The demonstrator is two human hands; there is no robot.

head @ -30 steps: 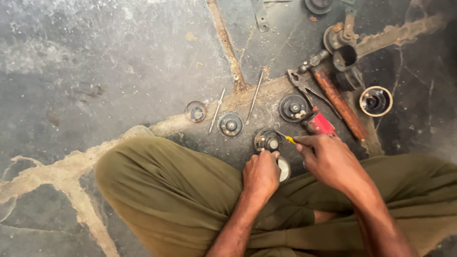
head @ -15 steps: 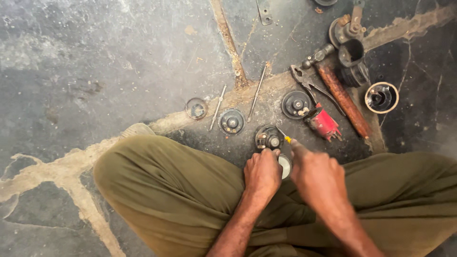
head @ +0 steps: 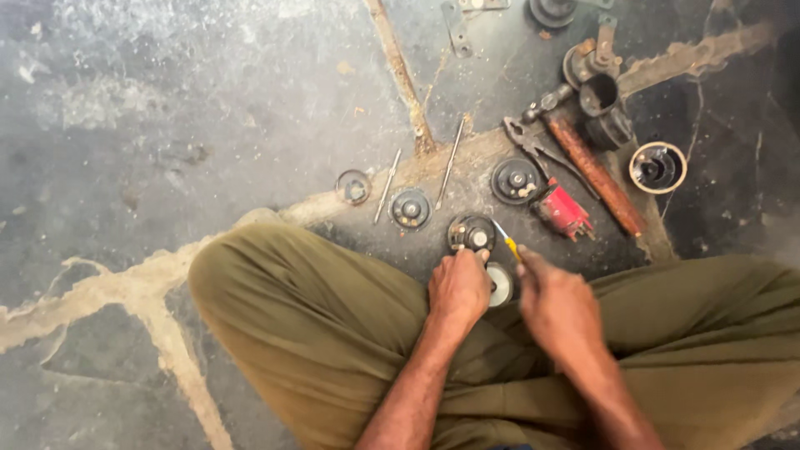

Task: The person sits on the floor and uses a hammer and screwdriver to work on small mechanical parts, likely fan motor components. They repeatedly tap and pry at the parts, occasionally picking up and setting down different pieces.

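Fingers [head: 482,255] of my left hand [head: 458,287] are curled down onto the round black part [head: 470,232] on the floor [head: 167,125], pinning it in front of my crossed legs [head: 308,325]; whether they grip it or merely press it I cannot tell. My right hand [head: 557,304] is clenched on a small yellow-handled screwdriver [head: 506,242], tip angled at that part's edge. A white disc [head: 500,285] lies between both hands. I judge the step in hand to be working a fastener or seam on this part. Next move calls for a firm hold and the tip seated squarely, lest it slip. Similar round parts [head: 411,208], two thin rods [head: 451,162], pliers [head: 533,146] and a red piece [head: 564,211] lie beyond.
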